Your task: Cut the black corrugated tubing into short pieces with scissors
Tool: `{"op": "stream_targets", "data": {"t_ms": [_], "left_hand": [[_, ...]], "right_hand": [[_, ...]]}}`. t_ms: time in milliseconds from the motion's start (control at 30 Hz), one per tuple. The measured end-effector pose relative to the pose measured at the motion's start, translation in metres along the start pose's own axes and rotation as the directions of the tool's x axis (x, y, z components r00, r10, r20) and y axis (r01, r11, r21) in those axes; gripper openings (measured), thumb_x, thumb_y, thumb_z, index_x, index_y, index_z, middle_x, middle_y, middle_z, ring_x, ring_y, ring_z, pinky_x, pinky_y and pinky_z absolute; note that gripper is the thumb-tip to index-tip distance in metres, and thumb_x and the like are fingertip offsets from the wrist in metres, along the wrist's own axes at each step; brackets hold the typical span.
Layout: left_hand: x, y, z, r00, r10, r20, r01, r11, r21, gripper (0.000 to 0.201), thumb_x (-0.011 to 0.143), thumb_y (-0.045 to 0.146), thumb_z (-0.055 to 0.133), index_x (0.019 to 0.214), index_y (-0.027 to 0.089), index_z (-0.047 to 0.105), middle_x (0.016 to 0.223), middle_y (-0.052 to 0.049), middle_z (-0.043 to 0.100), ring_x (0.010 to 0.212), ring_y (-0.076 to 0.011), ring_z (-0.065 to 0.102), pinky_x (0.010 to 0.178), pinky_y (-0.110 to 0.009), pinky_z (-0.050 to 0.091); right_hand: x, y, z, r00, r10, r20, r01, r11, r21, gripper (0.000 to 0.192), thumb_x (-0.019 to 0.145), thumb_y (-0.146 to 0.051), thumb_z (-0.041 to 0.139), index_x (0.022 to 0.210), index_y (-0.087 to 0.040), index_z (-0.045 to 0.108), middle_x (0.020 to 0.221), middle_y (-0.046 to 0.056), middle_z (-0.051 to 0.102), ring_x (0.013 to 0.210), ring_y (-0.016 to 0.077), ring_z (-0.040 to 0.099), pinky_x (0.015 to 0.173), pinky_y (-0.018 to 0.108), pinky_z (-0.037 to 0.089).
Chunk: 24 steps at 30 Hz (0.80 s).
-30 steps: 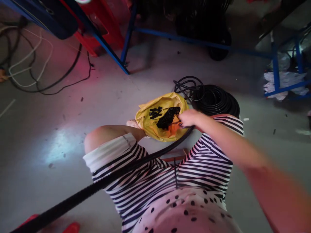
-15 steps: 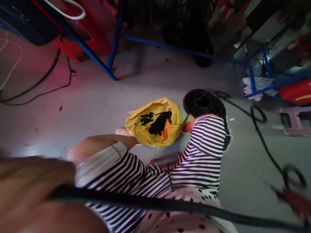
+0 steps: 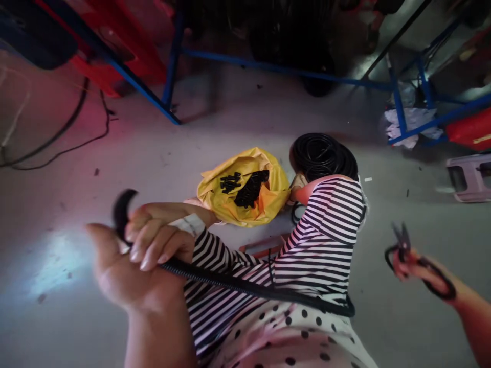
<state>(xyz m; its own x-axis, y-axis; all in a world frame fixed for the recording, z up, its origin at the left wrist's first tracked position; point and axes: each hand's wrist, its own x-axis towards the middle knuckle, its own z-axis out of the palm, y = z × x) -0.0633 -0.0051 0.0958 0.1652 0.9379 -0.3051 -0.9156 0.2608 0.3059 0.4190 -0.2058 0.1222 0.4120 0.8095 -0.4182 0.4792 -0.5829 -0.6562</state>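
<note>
My left hand [image 3: 153,266] is closed around a black corrugated tube [image 3: 233,287], with the palm turned up and the fingers curled over it. A curved end sticks up past the thumb. The rest crosses my lap over the striped shorts and bends at the right. At the right, my right hand [image 3: 408,266] grips black-handled scissors [image 3: 402,241], blades pointing up and apart. Between my feet sits an opened yellow bag [image 3: 281,191] holding many short black pieces [image 3: 251,189]. Beside my right leg lies a coil of black tubing [image 3: 322,156].
A blue metal frame [image 3: 268,65] runs across the far side. Red plastic furniture [image 3: 126,51] stands at the upper left, with cables [image 3: 72,122] on the floor. A pale plastic stool [image 3: 470,176] stands at the right, near crumpled white plastic [image 3: 414,122].
My left hand has moved up and right with the tube. The tube's stretch toward the right edge is now across my lap. The looped strand at right is gone; the scissors have risen.
</note>
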Motion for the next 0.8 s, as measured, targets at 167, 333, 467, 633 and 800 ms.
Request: {"op": "stream_targets", "data": {"t_ms": [167,333,467,633,800], "left_hand": [[-0.015,-0.023,-0.009,0.791,0.405,-0.459,-0.166,0.863,0.476,0.055,0.101,0.064,0.037,0.069,0.02,0.043,0.051,0.006,0.043,0.044,-0.0073,0.041,0.047,-0.019,0.042],[-0.006,-0.067,0.022,0.77,0.551,-0.322,-0.253,0.727,0.638,0.042,0.103,0.056,0.044,0.078,0.022,0.047,0.058,0.005,0.044,0.053,-0.0101,0.045,0.053,-0.022,0.043],[-0.004,-0.102,0.0,0.969,0.015,-0.245,0.159,0.722,0.673,0.042,0.092,0.061,0.06,0.084,0.021,0.049,0.056,0.008,0.041,0.044,-0.0082,0.04,0.045,-0.021,0.037],[0.007,-0.109,-0.03,0.968,0.005,-0.25,0.173,0.711,0.682,0.046,0.093,0.066,0.055,0.098,0.02,0.053,0.058,0.008,0.044,0.046,-0.0071,0.043,0.046,-0.019,0.04],[0.05,-0.09,0.012,0.951,0.23,-0.206,-0.043,0.761,0.648,0.055,0.096,0.074,0.036,0.093,0.022,0.052,0.051,0.009,0.035,0.038,-0.007,0.032,0.04,-0.018,0.033]], "right_hand": [[0.075,-0.064,0.044,0.985,-0.102,0.137,0.03,0.894,0.448,0.028,0.068,-0.046,0.082,0.082,-0.026,0.069,0.063,0.008,0.066,0.059,0.0217,0.061,0.067,0.046,0.044],[0.082,-0.134,0.125,0.942,-0.194,0.275,0.006,0.826,0.564,0.032,0.068,-0.04,0.082,0.09,-0.025,0.065,0.074,0.004,0.071,0.068,0.0225,0.067,0.074,0.044,0.052],[0.081,-0.162,0.187,0.945,-0.156,0.288,-0.064,0.774,0.63,0.036,0.07,-0.044,0.082,0.09,-0.024,0.06,0.08,0.002,0.07,0.076,0.0235,0.071,0.082,0.043,0.057],[0.074,-0.18,0.23,0.95,-0.121,0.286,-0.106,0.741,0.664,0.04,0.068,-0.043,0.084,0.086,-0.024,0.054,0.082,-0.001,0.067,0.079,0.0208,0.07,0.086,0.039,0.056],[0.038,-0.173,0.226,0.966,-0.188,0.177,0.046,0.799,0.6,0.034,0.075,-0.036,0.08,0.093,-0.025,0.053,0.091,0.002,0.071,0.085,0.0207,0.069,0.082,0.036,0.054]]}}
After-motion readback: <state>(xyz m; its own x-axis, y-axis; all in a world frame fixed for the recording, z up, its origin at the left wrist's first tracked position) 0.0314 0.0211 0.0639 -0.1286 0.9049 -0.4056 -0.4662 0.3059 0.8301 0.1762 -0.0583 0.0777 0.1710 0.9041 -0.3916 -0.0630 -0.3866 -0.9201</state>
